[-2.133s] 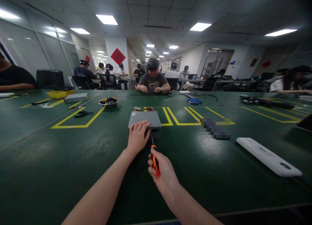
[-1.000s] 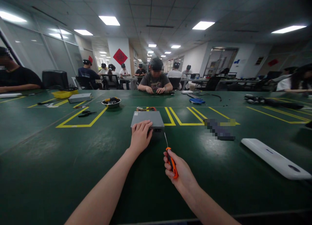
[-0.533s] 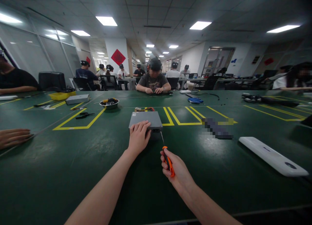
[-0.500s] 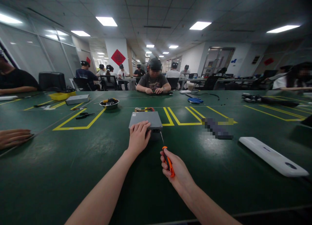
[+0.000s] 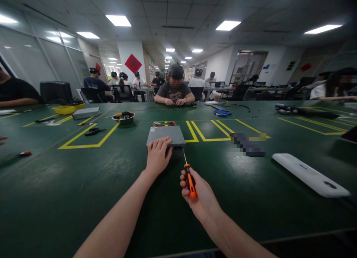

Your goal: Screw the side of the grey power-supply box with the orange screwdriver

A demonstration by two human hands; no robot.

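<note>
Gray metal box (image 5: 163,136) lies flat on the green work surface (image 5: 69,183), straight ahead of the person, with a small bundle of colored wires (image 5: 164,123) just beyond it. The left hand (image 5: 158,157) rests on the box's near edge, its fingers (image 5: 163,142) slightly spread and lying flat across the top, pinching nothing. The right hand (image 5: 199,194) grips a screwdriver (image 5: 190,180) with an orange-and-black handle, its fingers (image 5: 185,181) curled tightly around the handle.

Since a moment ago, the right hand has moved closer to the box, and the screwdriver has swung more upright. Its thin metal shaft now points up and away, with the tip just beside the box's near right corner, by a dark opening (image 5: 177,147) in the end. Whether the tip touches the box is hard to tell.

At the far left edge, another person's hand (image 5: 2,138) has drawn back, and a small red object (image 5: 24,153) lies on the surface there. Farther left, a metal bowl (image 5: 123,118) sits beyond the box.
</note>
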